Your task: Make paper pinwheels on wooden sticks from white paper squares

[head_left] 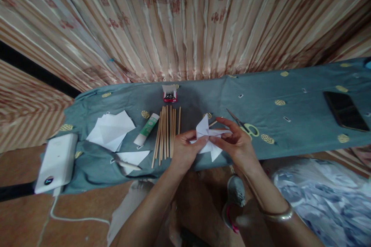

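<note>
Between my two hands is a folded white paper pinwheel (pixel 203 128), its pointed blades sticking out above and below. My left hand (pixel 185 148) pinches its left side, the thumb pressed near the centre. My right hand (pixel 236 141) grips the right side with thumb and fingers, index finger raised along the top. Just left of my left hand lies a row of several thin wooden sticks (pixel 165 135). Scissors (pixel 246 126) with pale green handles rest beyond my right hand, partly hidden by it. A stick end shows behind the pinwheel.
A glue stick (pixel 147 129), a stack of white paper (pixel 111 129), a paper piece with a pen-like tool (pixel 127 162) and a white power bank (pixel 56 164) with cable lie left. An open small red box (pixel 169 94) stands behind. A black phone (pixel 345 110) is far right.
</note>
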